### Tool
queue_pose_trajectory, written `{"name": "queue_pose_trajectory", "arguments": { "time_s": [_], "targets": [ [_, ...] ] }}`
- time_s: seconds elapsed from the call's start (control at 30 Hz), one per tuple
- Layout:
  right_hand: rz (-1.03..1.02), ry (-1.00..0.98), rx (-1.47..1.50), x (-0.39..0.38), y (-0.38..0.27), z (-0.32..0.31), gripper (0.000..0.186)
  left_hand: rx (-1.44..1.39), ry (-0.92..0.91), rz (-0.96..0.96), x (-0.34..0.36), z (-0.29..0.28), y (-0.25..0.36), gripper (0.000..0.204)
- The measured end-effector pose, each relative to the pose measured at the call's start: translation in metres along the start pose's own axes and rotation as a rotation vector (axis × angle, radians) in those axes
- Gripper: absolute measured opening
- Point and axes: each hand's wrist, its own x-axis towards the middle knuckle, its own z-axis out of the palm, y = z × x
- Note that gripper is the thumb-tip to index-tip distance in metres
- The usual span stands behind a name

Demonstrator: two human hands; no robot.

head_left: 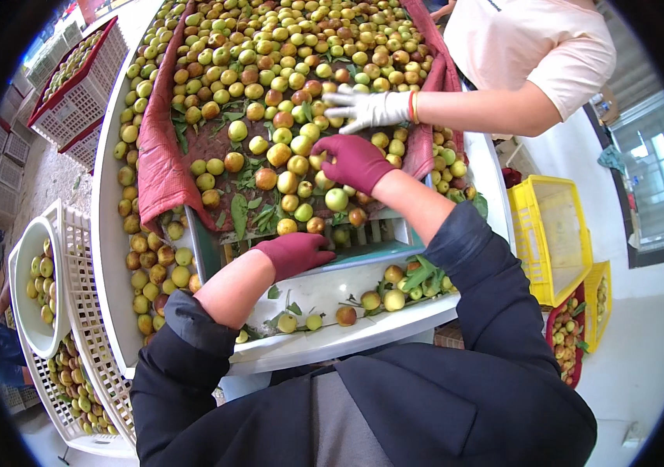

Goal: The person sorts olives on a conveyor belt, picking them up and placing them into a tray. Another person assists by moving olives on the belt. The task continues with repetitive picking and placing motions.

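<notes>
My left hand, in a maroon glove, is at the near opening of the sorting table, over dark slats, its fingers loosely extended rightward. My right hand, also maroon-gloved, reaches among the yellow-green and reddish round fruit, fingers curled against a yellow fruit; whether it grips it is unclear. Green leaves lie among the fruit on a stained sheet with pink padded cloth along both sides. Loose fruit and leaves lie in the white near trough.
A co-worker's white-gloved hand reaches in from the right, just beyond my right hand. White crates, a pale basin and stacked crates stand left; yellow crates and a red one stand right. Another person is far left.
</notes>
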Motion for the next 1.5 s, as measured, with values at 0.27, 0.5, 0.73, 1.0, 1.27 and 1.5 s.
{"name": "queue_pose_trajectory", "arguments": {
  "time_s": [0.27, 0.5, 0.73, 1.0, 1.27, 1.5],
  "targets": [
    [-0.202, 0.145, -0.18, 0.053, -0.071, 0.044, 0.021, 0.344, -0.092, 0.369, 0.012, 0.002, -0.015, 0.034],
    [-0.296, -0.168, -0.205, -0.014, -0.076, 0.038, 0.038, 0.268, -0.105, 0.322, 0.01, 0.003, -0.019, 0.035],
    [-0.034, 0.425, 0.155, -0.117, 0.044, -0.044, 0.033, 0.403, -0.179, 0.266, 0.0, -0.011, -0.004, 0.037],
    [0.858, 0.684, -0.638, -0.315, 0.26, -0.17, 0.034, 0.028, -0.149, 0.013, 0.015, -0.002, -0.012, 0.053],
    [-0.039, 0.669, 0.018, -0.173, 0.131, -0.097, 0.03, -0.034, 0.024, -0.113, -0.006, -0.009, 0.015, 0.063],
    [0.196, 0.269, 0.079, -0.018, 0.085, -0.03, 0.029, -0.03, 0.048, -0.081, -0.002, -0.006, 0.015, 0.064]
  ]
}}
